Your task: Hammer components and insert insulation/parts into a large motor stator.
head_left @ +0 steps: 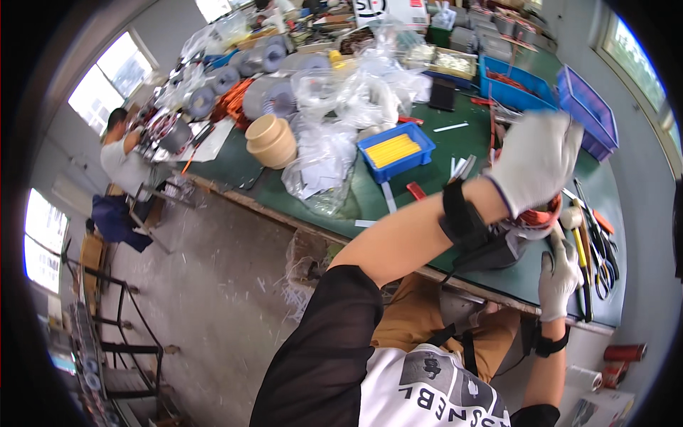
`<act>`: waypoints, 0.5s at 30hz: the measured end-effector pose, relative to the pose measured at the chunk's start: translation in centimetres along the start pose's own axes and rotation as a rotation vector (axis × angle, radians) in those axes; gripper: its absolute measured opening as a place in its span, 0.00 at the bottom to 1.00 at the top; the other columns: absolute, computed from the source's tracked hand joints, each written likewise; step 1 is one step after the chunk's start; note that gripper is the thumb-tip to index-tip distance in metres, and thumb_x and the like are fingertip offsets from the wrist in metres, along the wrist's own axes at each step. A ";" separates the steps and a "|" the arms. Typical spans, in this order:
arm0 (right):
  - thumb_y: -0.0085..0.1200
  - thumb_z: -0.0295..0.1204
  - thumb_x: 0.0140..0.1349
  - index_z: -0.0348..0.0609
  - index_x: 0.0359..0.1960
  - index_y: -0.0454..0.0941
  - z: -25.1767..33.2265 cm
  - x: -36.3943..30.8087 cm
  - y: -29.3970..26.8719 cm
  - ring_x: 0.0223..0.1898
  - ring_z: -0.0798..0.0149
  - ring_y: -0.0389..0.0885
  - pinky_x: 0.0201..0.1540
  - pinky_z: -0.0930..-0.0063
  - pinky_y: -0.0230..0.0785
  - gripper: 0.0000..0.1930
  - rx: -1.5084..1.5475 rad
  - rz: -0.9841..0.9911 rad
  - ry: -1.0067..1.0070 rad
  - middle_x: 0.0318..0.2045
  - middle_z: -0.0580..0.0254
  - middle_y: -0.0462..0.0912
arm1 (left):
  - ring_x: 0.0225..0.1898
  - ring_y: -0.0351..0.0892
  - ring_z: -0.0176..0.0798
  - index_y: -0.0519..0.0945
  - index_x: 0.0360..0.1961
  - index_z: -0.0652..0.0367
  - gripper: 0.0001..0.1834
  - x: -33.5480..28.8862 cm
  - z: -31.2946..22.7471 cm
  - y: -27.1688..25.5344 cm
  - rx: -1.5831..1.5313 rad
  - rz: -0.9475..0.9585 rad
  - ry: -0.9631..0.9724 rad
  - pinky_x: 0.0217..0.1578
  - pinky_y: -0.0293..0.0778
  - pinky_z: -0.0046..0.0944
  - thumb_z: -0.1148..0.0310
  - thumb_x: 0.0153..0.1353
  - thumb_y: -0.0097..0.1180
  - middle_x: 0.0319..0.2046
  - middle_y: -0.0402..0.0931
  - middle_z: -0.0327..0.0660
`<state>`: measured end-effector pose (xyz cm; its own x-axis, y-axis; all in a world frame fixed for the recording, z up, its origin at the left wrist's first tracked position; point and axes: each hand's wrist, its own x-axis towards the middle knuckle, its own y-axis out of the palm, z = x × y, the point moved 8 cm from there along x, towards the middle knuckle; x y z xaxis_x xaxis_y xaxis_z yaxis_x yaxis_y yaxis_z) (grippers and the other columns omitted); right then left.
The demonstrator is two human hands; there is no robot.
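My left hand [535, 162], in a white work glove, is raised over a round part wound with reddish wire [538, 219]. Motion smears its fingers, so I cannot tell whether they hold anything. The glove hides much of the wound part. My right hand [560, 281], also gloved, is at the part's near right side. Its fingers are stretched out and the thumb stands apart; the fingertips seem to touch the part's edge. A dark grey piece [494, 255] lies by the part, near the table's front edge.
Right of my hands lie a white-headed mallet [571, 218], scissors [604, 279] and other tools. A blue bin of yellow strips [393, 151], clear plastic bags [320, 171] and a tan spool [271, 141] stand leftward. Another person [124, 160] works at far left.
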<state>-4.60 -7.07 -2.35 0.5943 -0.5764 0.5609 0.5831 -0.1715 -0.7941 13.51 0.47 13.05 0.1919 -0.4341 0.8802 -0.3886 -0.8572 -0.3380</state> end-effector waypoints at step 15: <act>0.55 0.21 0.48 0.35 0.32 0.78 9.9 -4.3 1.2 0.32 0.49 0.75 0.36 0.62 0.69 0.08 0.455 0.066 -0.244 0.30 0.51 0.77 | 0.32 0.81 0.50 0.81 0.32 0.63 0.13 -21.7 19.7 -23.7 0.730 0.192 -0.553 0.36 0.75 0.43 0.64 0.60 0.49 0.31 0.80 0.49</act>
<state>-0.93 3.12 -3.34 0.7182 -0.3615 0.5945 0.6895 0.2545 -0.6782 36.32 24.78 -4.59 0.6578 -0.4953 0.5674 0.1681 -0.6378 -0.7516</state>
